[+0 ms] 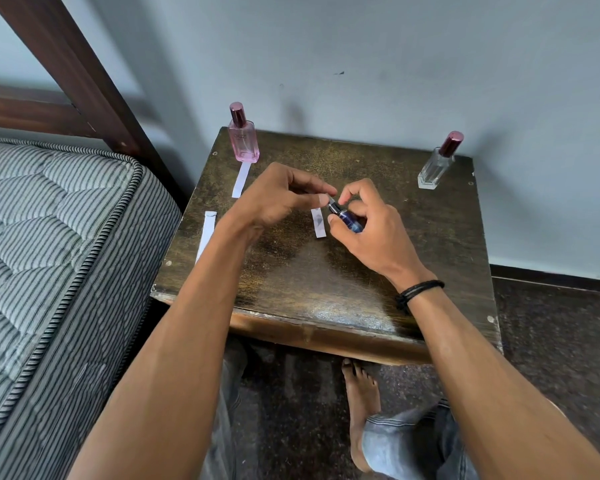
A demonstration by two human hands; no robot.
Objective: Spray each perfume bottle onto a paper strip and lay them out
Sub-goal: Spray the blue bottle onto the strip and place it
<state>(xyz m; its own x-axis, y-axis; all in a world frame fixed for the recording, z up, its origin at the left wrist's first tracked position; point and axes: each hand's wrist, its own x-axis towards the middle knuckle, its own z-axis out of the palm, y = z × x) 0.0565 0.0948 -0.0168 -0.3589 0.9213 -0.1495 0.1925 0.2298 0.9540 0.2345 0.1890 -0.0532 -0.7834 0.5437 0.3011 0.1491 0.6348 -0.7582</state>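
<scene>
My right hand grips a small dark blue perfume bottle, tilted with its nozzle toward my left hand. My left hand pinches at the bottle's top, fingertips and thumb meeting at the nozzle; whether a cap is between them is hidden. Just below the nozzle a paper strip with a damp grey spot lies on the wooden table. A pink bottle stands at the back left with a strip in front of it. A clear bottle with a dark red cap stands at the back right.
Another paper strip lies along the table's left edge. A striped mattress on a dark wooden bed frame adjoins the table's left side. A wall runs behind the table. My bare foot is on the floor below the front edge.
</scene>
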